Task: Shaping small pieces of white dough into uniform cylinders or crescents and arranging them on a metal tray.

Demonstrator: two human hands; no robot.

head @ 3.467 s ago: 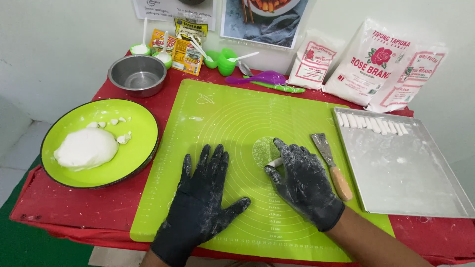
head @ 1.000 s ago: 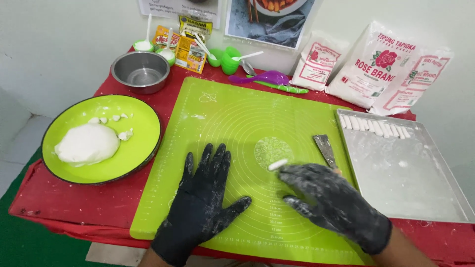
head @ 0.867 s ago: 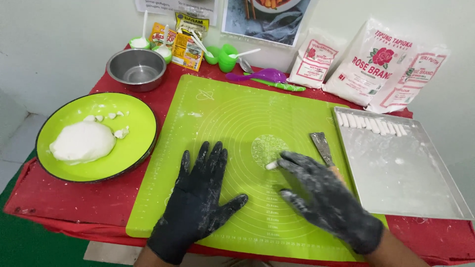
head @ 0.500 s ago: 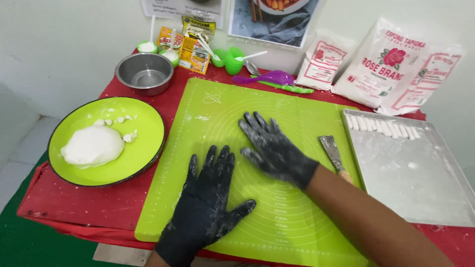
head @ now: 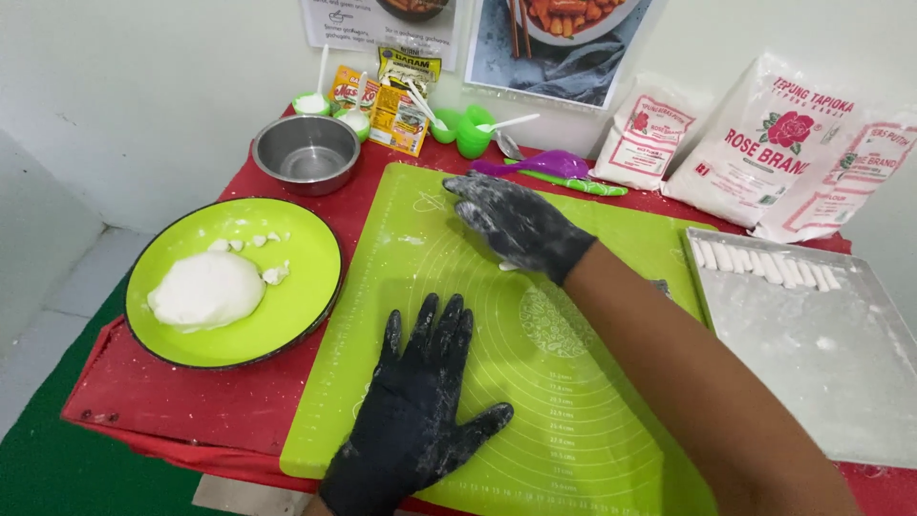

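Observation:
My left hand [head: 420,406], in a black floured glove, lies flat with spread fingers on the lime green silicone mat [head: 535,430]. My right hand [head: 516,225], also gloved, reaches leftward across the far part of the mat, palm down and slightly curled. A small white dough piece [head: 506,267] shows under its palm. To the left is a green plate [head: 296,306] holding a white dough ball [head: 205,290] and a few crumbs.
A metal tray [head: 812,363] at the right carries a row of white dough sticks [head: 764,263]. A steel bowl [head: 306,153], green cups, a purple spoon [head: 544,165], sachets and flour bags [head: 774,143] line the wall. A red cloth [head: 191,401] covers the table.
My right hand left the spot by the scraper, took the small dough piece and swept left and away across the mat. My left hand stayed flat on the mat.

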